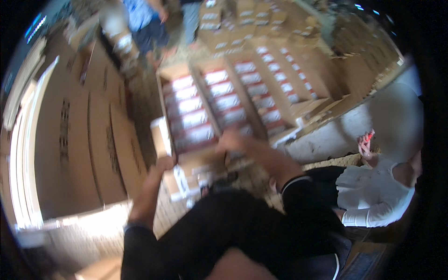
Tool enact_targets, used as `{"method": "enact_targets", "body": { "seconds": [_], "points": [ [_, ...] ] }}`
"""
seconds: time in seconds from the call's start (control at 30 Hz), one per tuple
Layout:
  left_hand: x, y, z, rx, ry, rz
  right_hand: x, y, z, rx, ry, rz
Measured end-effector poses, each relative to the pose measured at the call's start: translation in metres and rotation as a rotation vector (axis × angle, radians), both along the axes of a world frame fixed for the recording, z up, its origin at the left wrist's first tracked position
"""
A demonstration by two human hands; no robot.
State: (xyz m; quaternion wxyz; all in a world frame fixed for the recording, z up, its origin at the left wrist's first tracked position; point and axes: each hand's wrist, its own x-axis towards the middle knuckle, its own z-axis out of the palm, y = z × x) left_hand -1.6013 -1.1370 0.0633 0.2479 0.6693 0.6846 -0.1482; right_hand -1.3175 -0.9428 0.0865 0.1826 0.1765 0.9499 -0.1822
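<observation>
Before me stands an open brown cardboard carton (200, 161) packed with rows of red-and-white packages (192, 119). At its near left corner, my left hand (163, 165) is closed on the cardboard edge. My right hand (232, 141) has its fingers curled over the top edge of the carton's near side, though motion smears them. More open cartons adjoin it on the right, holding similar packages (262, 88). A flap (161, 136) sticks out at the left corner. Below the hands, the near side bears a white label or tape (181, 181).
Tall closed cartons (70, 149) line the left. A seated person in a white top (373, 191) holds a small red thing at the right. Another person in a blue patterned shirt (139, 16) stands at the back, near stacked small boxes (247, 14).
</observation>
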Motion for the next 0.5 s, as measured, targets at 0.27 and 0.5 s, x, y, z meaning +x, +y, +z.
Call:
{"method": "enact_targets", "body": {
  "seconds": [0.27,0.5],
  "points": [
    [-0.02,0.033,0.086,0.077,-0.132,0.146,-0.039,0.029,0.059,0.138,0.0,-0.008],
    [-0.021,0.026,0.069,0.112,-0.173,0.207,-0.038,0.027,0.05,0.144,0.036,-0.012]
  ]
}}
